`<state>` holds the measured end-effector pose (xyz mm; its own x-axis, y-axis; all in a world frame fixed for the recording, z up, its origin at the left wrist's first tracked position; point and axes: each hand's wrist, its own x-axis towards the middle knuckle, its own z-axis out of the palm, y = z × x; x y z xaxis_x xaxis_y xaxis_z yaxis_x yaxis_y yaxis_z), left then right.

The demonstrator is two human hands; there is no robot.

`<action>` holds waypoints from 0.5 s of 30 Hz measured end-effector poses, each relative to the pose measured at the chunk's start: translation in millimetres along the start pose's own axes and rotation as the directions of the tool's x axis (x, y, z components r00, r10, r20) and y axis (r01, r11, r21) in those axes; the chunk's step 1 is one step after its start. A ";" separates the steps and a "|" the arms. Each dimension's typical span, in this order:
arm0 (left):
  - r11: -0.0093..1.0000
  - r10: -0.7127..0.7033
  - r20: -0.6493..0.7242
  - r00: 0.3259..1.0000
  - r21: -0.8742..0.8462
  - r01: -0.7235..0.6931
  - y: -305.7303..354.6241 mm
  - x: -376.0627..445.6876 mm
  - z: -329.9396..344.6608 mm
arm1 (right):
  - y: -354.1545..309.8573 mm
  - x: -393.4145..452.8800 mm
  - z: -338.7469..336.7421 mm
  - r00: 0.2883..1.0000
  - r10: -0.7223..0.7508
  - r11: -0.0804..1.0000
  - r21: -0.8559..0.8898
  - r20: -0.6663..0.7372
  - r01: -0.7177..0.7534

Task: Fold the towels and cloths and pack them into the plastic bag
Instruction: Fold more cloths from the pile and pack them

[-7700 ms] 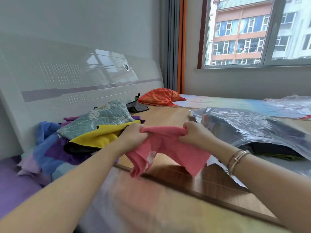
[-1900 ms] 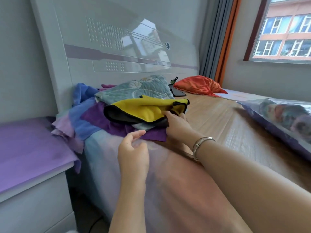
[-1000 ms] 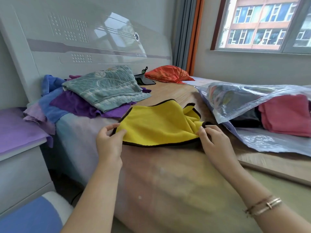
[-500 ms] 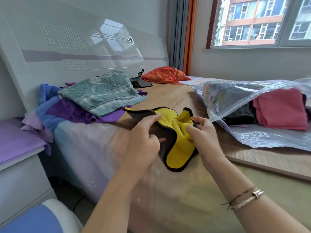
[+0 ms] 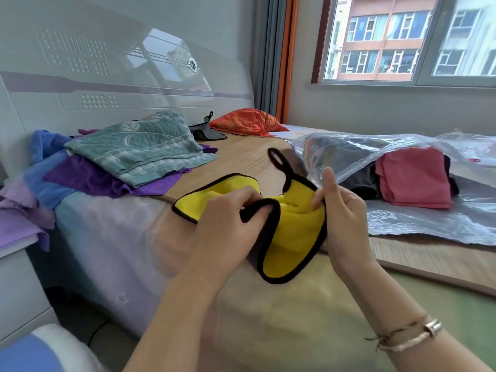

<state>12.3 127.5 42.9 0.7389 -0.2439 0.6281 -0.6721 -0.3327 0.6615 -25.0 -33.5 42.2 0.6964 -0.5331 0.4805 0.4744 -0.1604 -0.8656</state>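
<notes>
Surface: a bed [image 5: 112, 251] under a pale sheet is lying beneath a woven mat [image 5: 241, 157], which serves as the landmark here. A glossy white headboard [image 5: 120, 76] is standing behind the mat; a window [image 5: 402, 38] is showing apartment blocks beyond it, at right.

Item 1: a pile of cloths [image 5: 102, 167], blue, purple and teal, is sitting at the mat's left edge.
Item 2: an orange pillow [image 5: 245, 123] is lying at the mat's far end.
Item 3: a yellow cloth [image 5: 292, 232] with black trim is hanging over the mat's near edge, its loop sticking up.
Item 4: a plastic bag [image 5: 402, 183] is lying on the mat's right side, with a folded pink towel [image 5: 413, 178] showing inside.

Hands: the left hand [image 5: 228, 218] is gripping the yellow cloth's black edge with curled fingers. The right hand [image 5: 343, 210] is pinching the same cloth's upper corner, thumb raised.
</notes>
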 end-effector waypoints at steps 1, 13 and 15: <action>0.998 -0.026 0.019 0.999 -0.058 0.027 4.6 -0.1 3.7 | -1.2 -0.8 -3.0 0.999 0.036 0.999 0.033 0.027 -0.037; 0.919 -0.182 0.198 0.963 -0.313 0.239 12.8 5.8 29.8 | -7.1 -0.5 -34.3 0.949 0.153 0.983 -0.140 0.275 -0.118; 0.883 -0.188 0.232 0.954 -0.385 0.268 14.1 5.1 31.2 | -9.1 -1.4 -33.3 0.951 0.128 0.984 -0.157 0.282 -0.086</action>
<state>8.1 93.2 42.6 0.8429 -0.3810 0.3800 -0.4142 -0.0086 0.9101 -48.2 -59.0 44.7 0.8750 -0.2929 0.3855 0.3219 -0.2427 -0.9151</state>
